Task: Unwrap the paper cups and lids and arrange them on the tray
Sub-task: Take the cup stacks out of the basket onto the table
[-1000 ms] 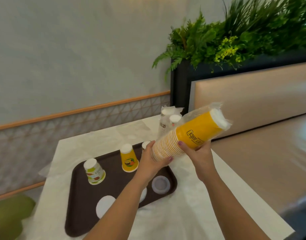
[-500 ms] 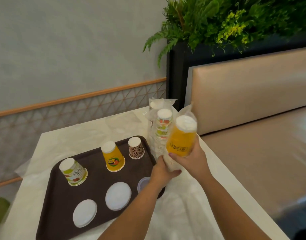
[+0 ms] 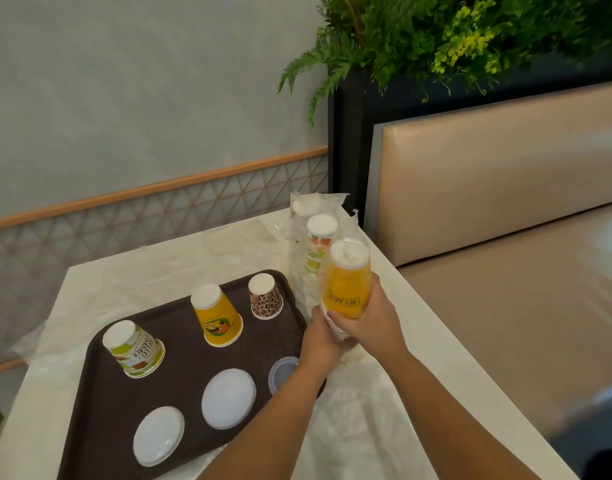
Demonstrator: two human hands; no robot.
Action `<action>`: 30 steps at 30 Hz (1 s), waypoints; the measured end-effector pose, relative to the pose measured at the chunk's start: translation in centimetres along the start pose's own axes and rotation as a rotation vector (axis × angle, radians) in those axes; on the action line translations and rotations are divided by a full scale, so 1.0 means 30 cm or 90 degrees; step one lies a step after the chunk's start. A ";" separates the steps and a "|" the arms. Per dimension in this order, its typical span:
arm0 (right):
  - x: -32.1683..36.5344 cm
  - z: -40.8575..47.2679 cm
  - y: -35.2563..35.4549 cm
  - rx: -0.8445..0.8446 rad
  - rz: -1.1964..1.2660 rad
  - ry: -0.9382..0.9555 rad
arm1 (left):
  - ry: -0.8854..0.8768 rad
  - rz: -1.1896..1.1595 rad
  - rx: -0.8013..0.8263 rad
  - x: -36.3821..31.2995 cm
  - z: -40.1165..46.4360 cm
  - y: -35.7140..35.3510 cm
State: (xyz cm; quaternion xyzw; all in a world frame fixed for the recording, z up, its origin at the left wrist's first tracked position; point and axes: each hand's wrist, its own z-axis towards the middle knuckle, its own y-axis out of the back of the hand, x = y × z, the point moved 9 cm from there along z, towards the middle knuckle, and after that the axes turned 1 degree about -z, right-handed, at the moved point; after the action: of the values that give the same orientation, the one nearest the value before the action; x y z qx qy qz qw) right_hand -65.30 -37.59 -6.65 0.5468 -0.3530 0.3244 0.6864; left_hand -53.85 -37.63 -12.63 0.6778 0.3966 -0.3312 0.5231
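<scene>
Both hands hold a wrapped stack of orange cups (image 3: 347,282) upright at the tray's right edge.

The right hand (image 3: 373,323) curls round the stack's lower part, thumb across the "HEY JUICE" print; the left hand (image 3: 321,336) grips its base from below. Clear wrap still covers the top. Behind it stand two more wrapped stacks (image 3: 315,237) on the table (image 3: 411,334). On the brown tray (image 3: 107,410) sit three upturned cups, green (image 3: 135,349), yellow (image 3: 218,315) and leopard-print (image 3: 265,296), with three lids (image 3: 228,398) in front of them.
</scene>
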 end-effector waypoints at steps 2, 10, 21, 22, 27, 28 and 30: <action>0.009 -0.003 0.001 0.007 0.008 0.006 | -0.005 0.010 0.005 -0.006 -0.006 0.002; 0.355 -0.087 0.167 -0.230 -0.069 0.211 | -0.085 0.000 -0.044 -0.096 -0.062 0.136; 0.784 -0.180 -0.164 -0.077 -0.149 0.356 | -0.106 0.544 -0.345 -0.172 -0.354 0.757; 0.817 -0.196 -0.215 -0.039 -0.148 0.361 | -0.076 0.575 -0.355 -0.148 -0.386 0.820; 0.954 -0.275 -0.485 0.131 -0.239 0.378 | 0.058 0.654 -0.389 0.016 -0.543 1.109; 0.975 -0.292 -0.540 0.166 -0.264 0.372 | 0.082 0.659 -0.392 0.049 -0.579 1.161; 1.018 -0.331 -0.649 0.230 -0.309 0.361 | 0.130 0.655 -0.391 0.121 -0.652 1.266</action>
State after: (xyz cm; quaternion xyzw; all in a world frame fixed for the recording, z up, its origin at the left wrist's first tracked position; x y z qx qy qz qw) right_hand -31.31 -29.77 7.31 0.6149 0.0522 0.3478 0.7059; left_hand -17.92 -23.17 5.76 0.6290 0.1438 0.1605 0.7469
